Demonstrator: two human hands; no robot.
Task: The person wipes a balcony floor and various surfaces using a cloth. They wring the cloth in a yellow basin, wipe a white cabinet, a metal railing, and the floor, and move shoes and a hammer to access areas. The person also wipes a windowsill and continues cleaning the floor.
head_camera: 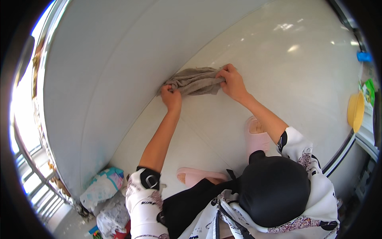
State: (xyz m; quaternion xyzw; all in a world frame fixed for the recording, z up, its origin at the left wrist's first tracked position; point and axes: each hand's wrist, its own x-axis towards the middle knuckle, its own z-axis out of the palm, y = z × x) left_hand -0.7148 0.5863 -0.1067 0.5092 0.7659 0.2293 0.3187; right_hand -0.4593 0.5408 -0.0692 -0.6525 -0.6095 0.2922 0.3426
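A crumpled grey-brown cloth [198, 80] stretches between my two hands, low over the pale tiled floor [206, 125]. Its left end lies against the foot of the light grey wall [119, 59]. My left hand [171, 97] grips that end, close to where wall and floor meet. At the other end, my right hand [232, 82] pinches the cloth between thumb and fingers. Folds run lengthwise along the cloth. Whether its middle rests fully on the floor, I cannot tell.
Pink slippers [258, 140] are on my feet below the cloth. Plastic bags [112, 215] and a patterned package [104, 185] sit by the wall at lower left. A yellow basin [355, 112] stands at the right edge, near a green packet [369, 91]. Metal window bars [38, 176] show at far left.
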